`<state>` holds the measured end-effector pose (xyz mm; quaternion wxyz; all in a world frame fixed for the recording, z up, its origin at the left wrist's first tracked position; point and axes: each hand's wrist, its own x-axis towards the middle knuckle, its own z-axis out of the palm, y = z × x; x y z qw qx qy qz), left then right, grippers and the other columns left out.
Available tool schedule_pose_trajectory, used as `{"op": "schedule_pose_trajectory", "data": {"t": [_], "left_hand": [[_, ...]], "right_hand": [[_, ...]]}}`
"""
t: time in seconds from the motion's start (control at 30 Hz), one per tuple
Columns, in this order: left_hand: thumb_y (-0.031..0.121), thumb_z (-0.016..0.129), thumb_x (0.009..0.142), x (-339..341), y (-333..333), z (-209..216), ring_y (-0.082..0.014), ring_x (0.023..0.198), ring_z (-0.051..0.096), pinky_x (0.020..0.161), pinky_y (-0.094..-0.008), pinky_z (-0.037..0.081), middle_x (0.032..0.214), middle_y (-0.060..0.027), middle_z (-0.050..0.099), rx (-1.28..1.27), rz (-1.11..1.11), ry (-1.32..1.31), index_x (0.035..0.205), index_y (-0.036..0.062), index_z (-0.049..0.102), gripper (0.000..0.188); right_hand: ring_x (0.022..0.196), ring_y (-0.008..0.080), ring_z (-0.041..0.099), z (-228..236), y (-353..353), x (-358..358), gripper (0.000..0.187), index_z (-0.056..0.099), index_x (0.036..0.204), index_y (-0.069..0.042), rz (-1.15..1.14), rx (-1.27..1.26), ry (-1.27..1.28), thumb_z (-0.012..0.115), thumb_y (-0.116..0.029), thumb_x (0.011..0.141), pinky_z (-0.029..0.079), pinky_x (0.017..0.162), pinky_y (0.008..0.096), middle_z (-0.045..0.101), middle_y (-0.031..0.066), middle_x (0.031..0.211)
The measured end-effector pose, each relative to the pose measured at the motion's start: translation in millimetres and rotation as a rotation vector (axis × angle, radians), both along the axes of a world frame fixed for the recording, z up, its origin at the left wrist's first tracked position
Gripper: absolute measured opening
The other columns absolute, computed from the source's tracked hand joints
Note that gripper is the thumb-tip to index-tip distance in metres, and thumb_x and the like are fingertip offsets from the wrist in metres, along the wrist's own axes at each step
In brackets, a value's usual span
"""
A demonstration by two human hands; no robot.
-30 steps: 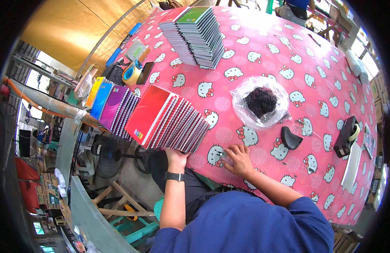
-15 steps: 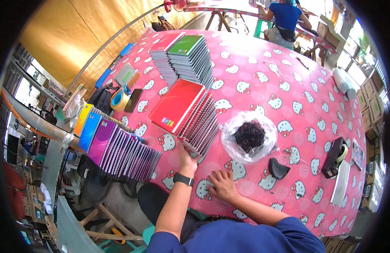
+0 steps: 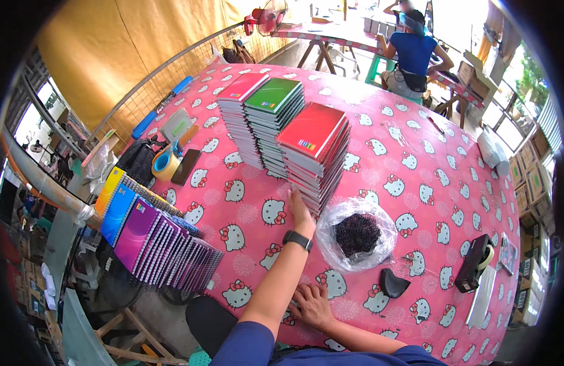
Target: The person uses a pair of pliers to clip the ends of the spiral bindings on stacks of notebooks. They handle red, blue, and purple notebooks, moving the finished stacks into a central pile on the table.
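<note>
A tall stack of red spiral notebooks (image 3: 312,131) stands on the pink patterned tablecloth, right of a stack of green notebooks (image 3: 273,96). My left hand (image 3: 301,210), with a dark watch on its wrist, holds the lower near corner of the red stack; most of its fingers are hidden. Nearer to me, my right hand (image 3: 314,306) lies on the cloth with fingers spread and nothing in it. A clear plastic bag (image 3: 326,244) with a dark coiled bundle (image 3: 357,234) inside sits just right of the red stack.
Another notebook stack, pinkish red (image 3: 242,87), adjoins the green one. Purple notebooks (image 3: 138,235), with blue and yellow ones, lie at the left edge. A black curved piece (image 3: 393,283) and a tape dispenser (image 3: 474,268) are on the right. A person (image 3: 412,52) sits at a far table.
The red stack has moved away and to the right, now beside the green stack, with my left hand following at its base. My right hand stays on the cloth. The view has shifted slightly.
</note>
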<state>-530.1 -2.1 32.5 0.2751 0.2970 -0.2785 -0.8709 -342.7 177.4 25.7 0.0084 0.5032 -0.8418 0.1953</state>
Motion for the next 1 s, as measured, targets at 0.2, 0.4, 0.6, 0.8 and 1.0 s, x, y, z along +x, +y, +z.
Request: {"op": "schedule_pose_trajectory", "data": {"t": [0.2, 0.4, 0.6, 0.8, 1.0], "left_hand": [[0.056, 0.057, 0.083, -32.8, -6.4, 0.2, -0.0307, 0.124, 0.038, 0.092, -0.053, 0.042, 0.141, -0.0114, 0.026, 0.011, 0.117, -0.096, 0.139, 0.0137, 0.029, 0.075], [0.045, 0.065, 0.082, -52.1, -8.6, 3.4, -0.0304, 0.111, 0.049, 0.085, -0.0493, 0.047, 0.127, -0.0122, 0.044, 0.08, 0.193, -0.041, 0.134, 0.0085, 0.035, 0.07], [0.04, 0.062, 0.086, -61.5, -11.8, 17.2, -0.0262, 0.094, 0.058, 0.071, -0.0425, 0.05, 0.107, -0.0103, 0.057, 0.096, 0.233, -0.113, 0.113, 0.0043, 0.048, 0.047], [0.037, 0.053, 0.088, -45.0, -72.0, -54.2, -0.0256, 0.109, 0.046, 0.092, -0.0404, 0.034, 0.122, -0.0126, 0.047, -0.205, 0.265, -0.096, 0.123, 0.0024, 0.042, 0.051], [0.054, 0.041, 0.088, -5.4, -236.3, -18.1, -0.0247, 0.134, 0.026, 0.11, -0.0394, 0.011, 0.147, -0.0159, 0.027, -0.392, 0.316, -0.108, 0.141, 0.0054, 0.031, 0.073]], "right_hand": [[0.104, 0.0218, 0.047, -4.1, -1.1, 2.8, 0.043, 0.057, 0.113, -0.016, -0.013, -0.001, 0.035, 0.058, -0.044, 0.079, 0.029, 0.092, 0.046, 0.052, 0.0048, 0.111], [0.102, 0.0216, 0.048, 1.4, 0.2, 0.8, 0.042, 0.056, 0.113, -0.016, -0.015, -0.008, 0.049, 0.058, -0.043, 0.08, 0.03, 0.093, 0.0451, 0.053, 0.0044, 0.11], [0.105, 0.0217, 0.048, 0.9, 2.2, -1.7, 0.041, 0.056, 0.113, -0.017, -0.019, 0.023, 0.04, 0.056, -0.044, 0.082, 0.029, 0.094, 0.044, 0.052, 0.0047, 0.113], [0.104, 0.0262, 0.053, 34.3, 4.6, -22.2, 0.031, 0.059, 0.108, -0.008, -0.016, -0.358, -0.661, 0.064, -0.021, 0.081, 0.038, 0.095, 0.0408, 0.057, 0.0098, 0.11], [0.097, 0.0221, 0.058, 138.8, -1.3, -212.1, 0.04, 0.051, 0.118, 0.004, -0.331, -0.978, -1.248, 0.055, -0.023, 0.088, 0.048, 0.084, 0.0349, 0.057, 0.0157, 0.115]]}}
